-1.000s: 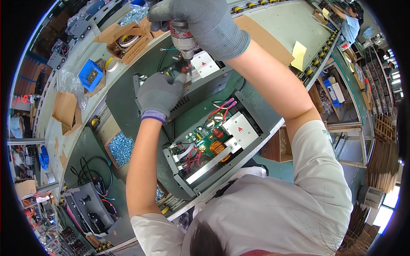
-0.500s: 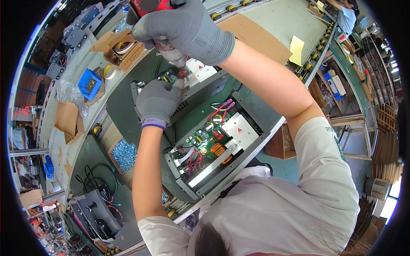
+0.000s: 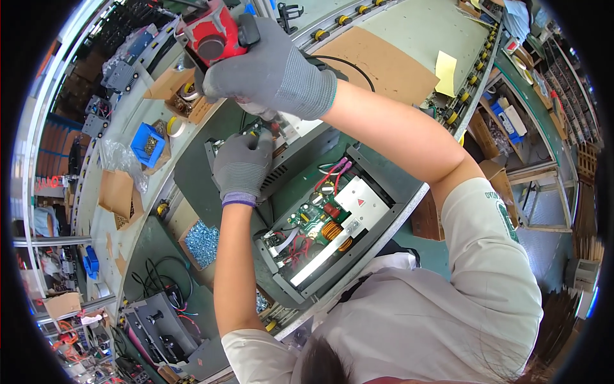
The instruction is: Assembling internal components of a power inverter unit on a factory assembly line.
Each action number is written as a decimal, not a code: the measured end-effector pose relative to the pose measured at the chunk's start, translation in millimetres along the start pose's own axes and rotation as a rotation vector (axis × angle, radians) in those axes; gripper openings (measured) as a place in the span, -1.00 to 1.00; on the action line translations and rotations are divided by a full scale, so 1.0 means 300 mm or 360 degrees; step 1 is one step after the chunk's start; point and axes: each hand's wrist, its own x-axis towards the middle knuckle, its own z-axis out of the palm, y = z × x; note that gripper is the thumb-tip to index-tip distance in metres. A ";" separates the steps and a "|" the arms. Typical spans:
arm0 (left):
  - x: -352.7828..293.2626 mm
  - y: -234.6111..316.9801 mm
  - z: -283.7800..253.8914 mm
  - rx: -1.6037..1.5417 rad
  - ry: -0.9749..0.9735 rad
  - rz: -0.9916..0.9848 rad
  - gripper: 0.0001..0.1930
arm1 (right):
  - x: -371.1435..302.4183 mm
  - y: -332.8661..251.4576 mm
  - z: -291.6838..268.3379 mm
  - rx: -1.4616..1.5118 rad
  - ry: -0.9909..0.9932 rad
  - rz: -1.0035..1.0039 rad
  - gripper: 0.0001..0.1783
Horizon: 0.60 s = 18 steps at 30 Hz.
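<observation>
My right hand (image 3: 275,69), in a grey glove, grips a red power screwdriver (image 3: 217,40) above the far metal housing (image 3: 291,151). The tool's lower end points down into that housing; its tip is hidden. My left hand (image 3: 243,165), gloved in grey with a purple cuff, reaches over the housing's near left side. Its fingers are bent among the parts at the circuit board, and what they pinch is hidden. Nearer me sits a second open housing (image 3: 291,291) with a green circuit board (image 3: 312,217), a copper coil (image 3: 332,232), red wires and a white metal plate (image 3: 361,200).
Left of the housings stand a box of silvery screws (image 3: 202,244), a blue bin (image 3: 148,144) and open cardboard boxes (image 3: 118,192). A grey panel with black cables (image 3: 160,326) lies lower left. A cardboard sheet (image 3: 377,64) lies beyond my right arm, beside a roller track (image 3: 451,117).
My right hand and the screwdriver have come lower in the picture, showing more of the red body. My left hand stays at the far housing. The whole view has shifted slightly.
</observation>
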 end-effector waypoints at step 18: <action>-0.275 0.006 0.015 -0.2747 0.0071 -0.0288 -0.54 | 0.002 -0.114 -0.012 0.0381 0.0546 -0.0448 -0.69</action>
